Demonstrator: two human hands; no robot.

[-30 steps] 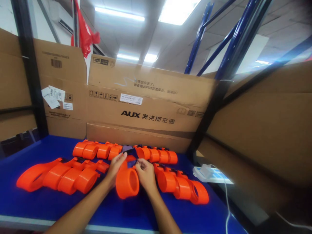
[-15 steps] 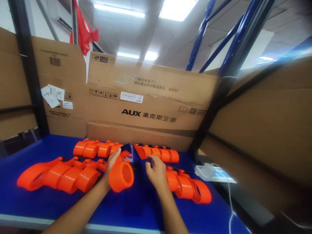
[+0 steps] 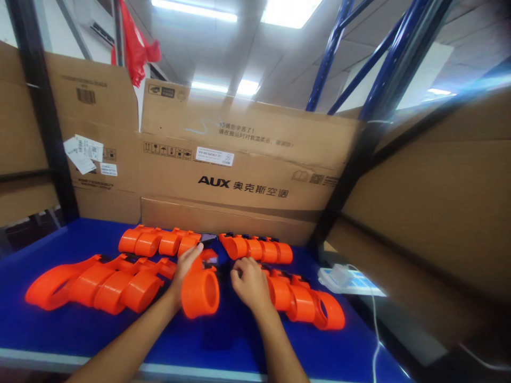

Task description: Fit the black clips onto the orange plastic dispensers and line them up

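My left hand (image 3: 187,271) is closed around an orange plastic piece (image 3: 200,293) that has a wide round ring at its lower end, the ring's opening turned to the right. A dark part shows at the top of this piece. To the right of it, my right hand (image 3: 249,279) is held low over the blue table with its fingers curled in. Whatever those fingers may hold is hidden. Similar orange ringed pieces stand in rows: a back left row (image 3: 147,244), a front left row (image 3: 109,290), a back right row (image 3: 261,251) and a front right row (image 3: 301,303).
The blue tabletop (image 3: 171,346) has a pale front edge. Behind it stands a cardboard wall (image 3: 171,183), and dark posts (image 3: 339,181) rise at the corners. A power strip (image 3: 351,281) with a white cable lies at the right. A flat object with a lit screen (image 3: 208,238) is at the back.
The orange piece in my left hand has turned slightly, its dark upper part tipping down and away. My right hand has moved a little left and lower, its fingers more curled.
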